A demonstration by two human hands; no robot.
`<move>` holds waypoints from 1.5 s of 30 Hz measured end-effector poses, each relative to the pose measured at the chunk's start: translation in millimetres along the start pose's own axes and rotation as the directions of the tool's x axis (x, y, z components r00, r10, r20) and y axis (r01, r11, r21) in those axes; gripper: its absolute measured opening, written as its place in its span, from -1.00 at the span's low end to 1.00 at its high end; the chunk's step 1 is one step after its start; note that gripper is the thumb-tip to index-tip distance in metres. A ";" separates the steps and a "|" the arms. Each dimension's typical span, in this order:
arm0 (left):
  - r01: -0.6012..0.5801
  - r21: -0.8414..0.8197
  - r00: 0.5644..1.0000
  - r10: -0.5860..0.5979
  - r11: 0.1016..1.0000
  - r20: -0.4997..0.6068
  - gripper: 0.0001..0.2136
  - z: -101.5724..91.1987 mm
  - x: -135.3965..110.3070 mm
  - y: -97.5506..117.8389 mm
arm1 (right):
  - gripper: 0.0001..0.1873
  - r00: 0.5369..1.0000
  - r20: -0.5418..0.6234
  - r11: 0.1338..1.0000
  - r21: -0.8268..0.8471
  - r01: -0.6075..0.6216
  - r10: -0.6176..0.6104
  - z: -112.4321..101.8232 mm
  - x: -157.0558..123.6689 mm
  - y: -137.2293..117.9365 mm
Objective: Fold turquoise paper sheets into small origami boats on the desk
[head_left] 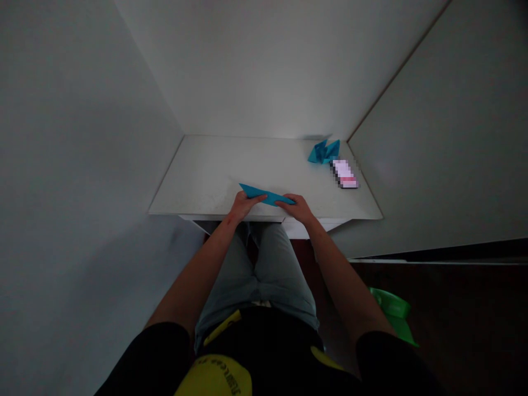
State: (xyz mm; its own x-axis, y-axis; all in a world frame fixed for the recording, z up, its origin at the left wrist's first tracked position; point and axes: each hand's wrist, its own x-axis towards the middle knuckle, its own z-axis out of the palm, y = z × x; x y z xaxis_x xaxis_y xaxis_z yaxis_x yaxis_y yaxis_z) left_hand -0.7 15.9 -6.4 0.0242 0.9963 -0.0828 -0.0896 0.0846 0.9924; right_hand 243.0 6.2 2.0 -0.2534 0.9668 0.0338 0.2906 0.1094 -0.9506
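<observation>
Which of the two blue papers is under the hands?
The flat blue paper at the near edge; the folded figure sits untouched in the far right corner.

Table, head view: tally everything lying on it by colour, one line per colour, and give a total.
Blue: 2, the flat folded piece touched by the left hand and right hand, and the folded figure near the far right corner.
Pink and white: 1, a blurred flat item just in front of that figure.
Total: 3 on the table.
</observation>
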 end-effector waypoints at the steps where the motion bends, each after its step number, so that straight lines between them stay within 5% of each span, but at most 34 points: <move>1: 0.008 -0.032 0.999 -0.009 0.999 -0.032 -0.53 1.6 0.3 -0.3 | -0.50 1.000 -0.022 1.000 -0.006 0.003 -0.003 -0.6 -0.2 -0.6; 13: -0.031 -0.079 0.990 0.020 0.996 -0.142 -0.35 4.6 0.4 -2.6 | -0.14 0.972 -0.232 0.999 0.000 -0.033 0.032 -4.2 4.9 15.9; 22: -0.061 -0.023 0.984 0.056 0.998 -0.168 -0.30 4.1 -0.1 -3.8 | -0.32 0.958 -0.283 0.982 0.170 0.087 -0.036 -6.2 0.6 13.3; 45: -0.060 0.058 0.985 0.069 0.997 -0.156 -0.30 -13.8 20.4 5.2 | -0.49 0.987 -0.088 0.991 -0.017 0.136 -0.137 -2.5 -14.4 8.5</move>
State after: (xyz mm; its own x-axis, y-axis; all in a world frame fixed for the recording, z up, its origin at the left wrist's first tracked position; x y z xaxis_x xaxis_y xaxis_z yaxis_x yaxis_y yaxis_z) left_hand -14.4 36.9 -4.2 -0.1373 0.9901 -0.0278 -0.0334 0.0234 0.9992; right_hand 251.4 -6.2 -5.8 -0.2084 0.9593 0.1907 0.2692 0.2437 -0.9317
